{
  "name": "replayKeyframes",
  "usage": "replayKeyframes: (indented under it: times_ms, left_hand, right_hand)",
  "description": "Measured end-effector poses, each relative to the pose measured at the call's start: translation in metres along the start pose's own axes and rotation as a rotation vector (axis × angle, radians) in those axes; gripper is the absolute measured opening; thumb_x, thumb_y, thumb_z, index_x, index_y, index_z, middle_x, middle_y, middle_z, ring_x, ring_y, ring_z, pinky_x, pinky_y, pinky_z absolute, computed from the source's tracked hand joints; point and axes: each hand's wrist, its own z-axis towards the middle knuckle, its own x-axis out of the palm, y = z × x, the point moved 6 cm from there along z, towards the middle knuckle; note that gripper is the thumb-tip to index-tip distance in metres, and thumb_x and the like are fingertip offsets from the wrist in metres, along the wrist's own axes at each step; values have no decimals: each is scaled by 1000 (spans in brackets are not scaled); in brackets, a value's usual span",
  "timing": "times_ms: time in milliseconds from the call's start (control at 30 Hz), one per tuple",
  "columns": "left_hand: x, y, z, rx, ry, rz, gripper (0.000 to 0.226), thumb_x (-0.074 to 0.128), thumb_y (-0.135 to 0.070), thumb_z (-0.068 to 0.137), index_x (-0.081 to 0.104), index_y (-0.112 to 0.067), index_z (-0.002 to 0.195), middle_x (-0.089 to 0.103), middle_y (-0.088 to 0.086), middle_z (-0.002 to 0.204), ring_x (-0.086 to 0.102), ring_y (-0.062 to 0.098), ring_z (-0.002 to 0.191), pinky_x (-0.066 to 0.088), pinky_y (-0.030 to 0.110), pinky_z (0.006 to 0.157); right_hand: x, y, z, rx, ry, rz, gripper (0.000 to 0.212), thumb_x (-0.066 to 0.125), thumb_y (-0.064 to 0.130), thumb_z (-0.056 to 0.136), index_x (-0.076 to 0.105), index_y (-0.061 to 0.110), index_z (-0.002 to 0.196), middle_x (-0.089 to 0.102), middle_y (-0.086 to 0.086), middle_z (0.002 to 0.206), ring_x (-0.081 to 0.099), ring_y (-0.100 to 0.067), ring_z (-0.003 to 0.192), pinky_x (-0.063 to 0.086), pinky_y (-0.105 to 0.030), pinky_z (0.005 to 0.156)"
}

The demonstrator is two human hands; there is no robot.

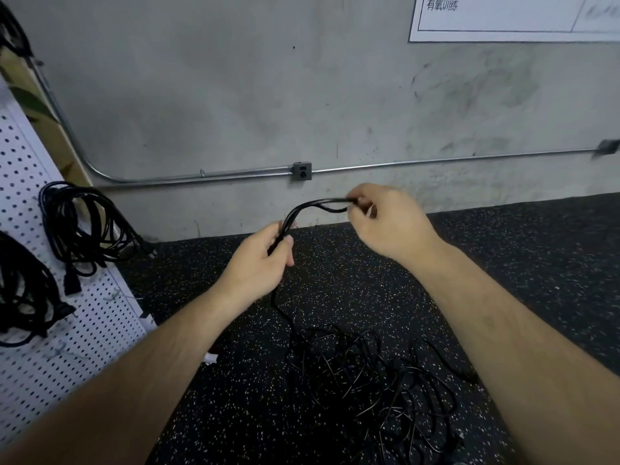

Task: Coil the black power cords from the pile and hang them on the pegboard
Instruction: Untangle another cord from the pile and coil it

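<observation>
A black power cord (313, 205) arches between my two hands above the floor. My left hand (258, 263) grips it low, with the strands running up out of my fist. My right hand (382, 219) pinches the folded end of the same cord higher and to the right. From my left hand the cord drops to a tangled pile of black cords (375, 384) on the floor. The white pegboard (84, 330) leans at the left with two coiled cords hanging on it, one bundle (87, 229) near its right edge and one bundle (23, 297) further left.
The floor (520, 263) is black speckled rubber. A grey concrete wall (235, 95) stands behind, with a metal conduit (436, 161) and a socket box (302, 170) low on it. A white poster (513, 18) hangs at the top right.
</observation>
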Motion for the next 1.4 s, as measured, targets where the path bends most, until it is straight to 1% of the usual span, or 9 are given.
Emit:
replayKeyframes:
  times_ms: [133, 300, 500, 633, 867, 1033, 1167, 1300, 1400]
  left_hand:
    - [-13, 7, 5, -51, -42, 77, 38, 44, -37, 107, 69, -18, 86, 67, -1, 69, 50, -1, 50, 39, 16, 58]
    - [-11, 10, 5, -94, -4, -62, 26, 40, -45, 107, 65, -39, 105, 68, -2, 65, 67, 5, 63, 48, 21, 63]
    - [13, 7, -2, -100, 319, -24, 14, 56, -33, 103, 66, -25, 108, 73, -4, 79, 75, 14, 81, 59, 34, 79]
    - [25, 8, -9, -141, 431, -89, 19, 53, -25, 105, 60, -8, 111, 72, 3, 89, 76, 20, 87, 58, 44, 84]
    - [24, 3, -11, -106, 384, -257, 18, 50, -27, 105, 49, -10, 110, 67, 0, 83, 72, 22, 83, 57, 37, 86]
    - [32, 8, -12, -137, 413, -236, 11, 54, -17, 104, 48, -11, 111, 72, 6, 90, 75, 21, 92, 53, 23, 83]
    - [40, 7, -14, -138, 440, -165, 13, 54, -15, 104, 47, -16, 115, 75, 6, 93, 73, 12, 95, 50, 20, 84]
    - [43, 5, -16, -127, 444, -177, 12, 50, -12, 106, 47, -14, 117, 74, 8, 99, 71, 7, 91, 49, 16, 78]
    - [44, 6, -17, -97, 465, -162, 9, 50, -12, 106, 53, -15, 114, 77, 2, 103, 72, 13, 99, 50, 18, 83]
  right_hand:
    - [11, 3, -5, -65, 119, -61, 24, 59, 38, 100, 71, 20, 110, 57, 2, 104, 53, -13, 100, 44, -27, 85]
    - [13, 12, -11, 116, 285, 376, 21, 55, 34, 103, 66, 18, 96, 72, 3, 82, 68, -8, 66, 60, -27, 65]
    - [-10, 4, -3, 143, -120, 562, 26, 49, 37, 106, 68, 23, 95, 42, 7, 56, 37, -12, 49, 33, -30, 50]
    - [-10, -1, 0, 181, -195, 684, 28, 50, 42, 105, 67, 25, 92, 39, 15, 52, 34, -9, 49, 33, -28, 51]
    - [-6, -8, 8, 110, -215, 598, 25, 45, 35, 107, 60, 40, 89, 56, 1, 102, 49, -7, 90, 38, -26, 81]
    - [0, -2, 10, 69, -117, 606, 26, 45, 36, 104, 62, 47, 88, 55, 3, 97, 56, -15, 91, 46, -33, 82]
    - [-3, 17, 7, -27, -95, 684, 20, 49, 29, 95, 66, 28, 85, 64, -1, 106, 59, -24, 109, 45, -49, 107]
    - [-3, 22, 6, -12, -64, 944, 9, 61, 9, 93, 65, 17, 92, 67, 8, 105, 62, -8, 107, 46, -31, 107]
    - [-4, 20, 7, 12, -102, 1022, 30, 54, -15, 94, 59, 7, 114, 65, 2, 115, 65, -6, 105, 50, -24, 101]
